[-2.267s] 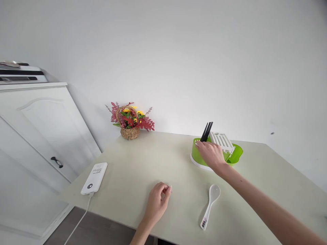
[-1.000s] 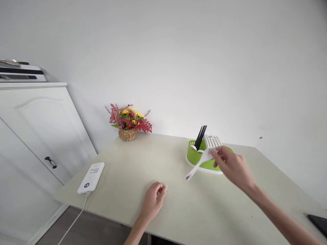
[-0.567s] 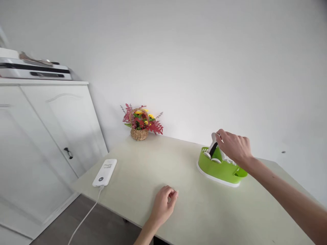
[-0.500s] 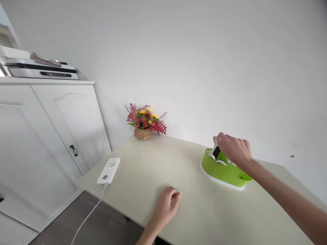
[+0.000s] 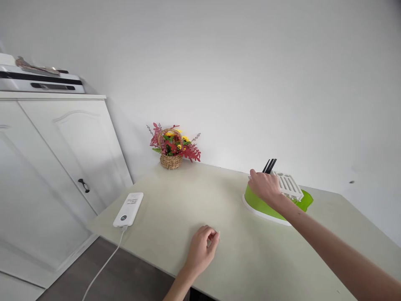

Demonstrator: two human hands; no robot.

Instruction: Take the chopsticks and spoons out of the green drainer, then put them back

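Observation:
My right hand [image 5: 265,186] is closed on the left end of a white slotted rack [image 5: 290,187], which lies tilted over a green oval holder [image 5: 261,205] with a white base. Its fingertips are partly hidden at the holder's left end. Behind the hand, several thin black sticks [image 5: 269,165] point upward; their lower ends are out of sight. A green lip [image 5: 306,202] shows at the holder's right end. Lower in view, my left hand [image 5: 202,247] rests on the pale table [image 5: 175,200], loosely curled with thumb and fingertips together and nothing visible in it.
A white power bank [image 5: 129,209] with a cable [image 5: 105,267] lies at the table's left edge. A wicker basket [image 5: 171,161] of flowers stands at the back by the wall. A white cabinet [image 5: 78,146] rises on the left, a flat appliance [image 5: 40,81] on top.
My right hand has moved left along the green holder. The white rack, mostly hidden before, now lies slanted across the holder's top, and the black sticks have come into sight. My left hand stays put.

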